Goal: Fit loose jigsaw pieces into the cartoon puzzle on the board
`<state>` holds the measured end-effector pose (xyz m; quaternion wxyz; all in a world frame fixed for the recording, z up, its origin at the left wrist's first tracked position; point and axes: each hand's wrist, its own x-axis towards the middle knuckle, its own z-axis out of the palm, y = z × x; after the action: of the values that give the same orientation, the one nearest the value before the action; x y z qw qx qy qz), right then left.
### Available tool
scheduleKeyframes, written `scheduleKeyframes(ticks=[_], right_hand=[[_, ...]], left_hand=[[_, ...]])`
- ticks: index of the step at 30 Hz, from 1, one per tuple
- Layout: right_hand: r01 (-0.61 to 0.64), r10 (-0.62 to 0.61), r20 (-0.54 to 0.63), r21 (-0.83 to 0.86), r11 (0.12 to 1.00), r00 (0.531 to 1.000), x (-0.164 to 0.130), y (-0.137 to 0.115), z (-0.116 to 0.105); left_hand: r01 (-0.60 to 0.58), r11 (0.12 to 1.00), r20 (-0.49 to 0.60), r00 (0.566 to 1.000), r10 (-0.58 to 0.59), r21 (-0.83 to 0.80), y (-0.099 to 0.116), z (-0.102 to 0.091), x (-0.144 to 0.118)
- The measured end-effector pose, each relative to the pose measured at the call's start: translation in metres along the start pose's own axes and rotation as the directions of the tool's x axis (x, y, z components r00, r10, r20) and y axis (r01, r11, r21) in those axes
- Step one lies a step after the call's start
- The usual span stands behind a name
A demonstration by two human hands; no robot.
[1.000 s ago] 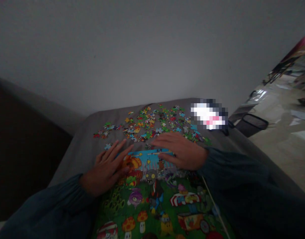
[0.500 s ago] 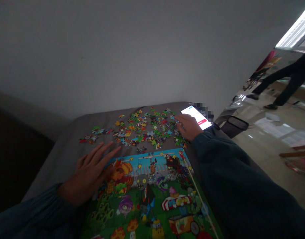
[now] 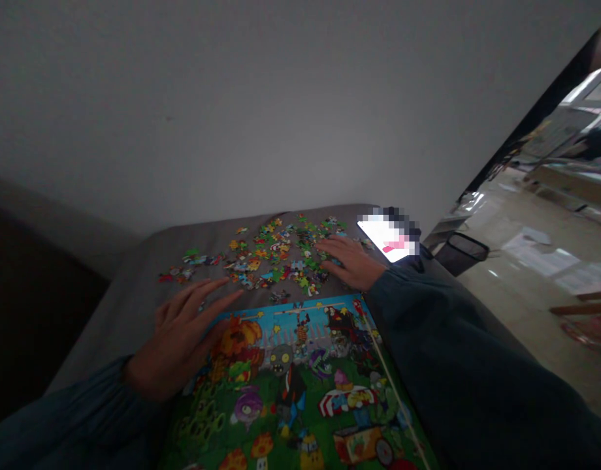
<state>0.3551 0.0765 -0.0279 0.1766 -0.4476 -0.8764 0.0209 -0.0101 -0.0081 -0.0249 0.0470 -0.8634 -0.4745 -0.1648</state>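
Loose jigsaw puzzle pieces (image 3: 261, 256) in many colours lie scattered over the grey cloth. Over the right part of that spread is my right hand (image 3: 352, 262), fingers stretched out to the left and covering some pieces; I see nothing held in it. My left hand (image 3: 183, 336) has its fingers apart and empty, above the upper left edge of a picture board (image 3: 291, 378). The board shows cartoon plants and zombies on green under a blue strip, and its near part runs out of view. Whether the left fingertips touch the cloth I cannot tell.
A lit phone (image 3: 383, 238), partly blurred out, lies at the table's back right corner. The grey cloth-covered table (image 3: 134, 281) meets a pale wall (image 3: 281, 117). To the right are a dark bin-like frame (image 3: 460, 251), a shiny floor (image 3: 516, 287) and a wooden bar (image 3: 579, 303).
My right hand has moved left, away from the phone and onto the pieces. My left hand has barely shifted. The walking person's legs at the right are no longer seen.
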Motion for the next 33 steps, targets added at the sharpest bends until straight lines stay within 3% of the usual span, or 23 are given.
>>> scheduleKeyframes(ticks=[3, 6, 13, 25, 30, 33], right_hand=[[0.059, -0.063, 0.050, 0.064, 0.996, 0.997, 0.013, -0.027, 0.010], [0.057, -0.058, 0.015, 0.097, 0.994, 0.998, 0.022, -0.039, 0.023], [0.065, -0.048, -0.108, 0.163, 0.984, 0.993, 0.021, -0.037, 0.030], [0.114, -0.115, -0.078, -0.015, 0.993, 0.990, 0.015, -0.035, 0.034], [0.103, -0.106, -0.070, -0.053, 0.993, 0.992, 0.015, -0.037, 0.036], [0.103, -0.108, -0.093, -0.058, 0.993, 0.990, 0.014, -0.039, 0.033]], left_hand=[[0.003, 1.000, -0.002, 1.000, -0.003, -0.008, 0.003, 0.000, 0.002], [0.007, 1.000, 0.014, 1.000, -0.007, -0.018, 0.007, -0.002, 0.003], [0.029, 0.999, 0.043, 0.999, -0.027, -0.035, 0.010, -0.006, 0.005], [0.147, 0.988, 0.113, 0.983, -0.141, -0.039, 0.004, -0.002, 0.008], [0.193, 0.980, 0.120, 0.975, -0.187, -0.042, -0.009, 0.004, 0.009], [0.210, 0.973, 0.097, 0.975, -0.201, -0.098, -0.012, -0.004, 0.016]])
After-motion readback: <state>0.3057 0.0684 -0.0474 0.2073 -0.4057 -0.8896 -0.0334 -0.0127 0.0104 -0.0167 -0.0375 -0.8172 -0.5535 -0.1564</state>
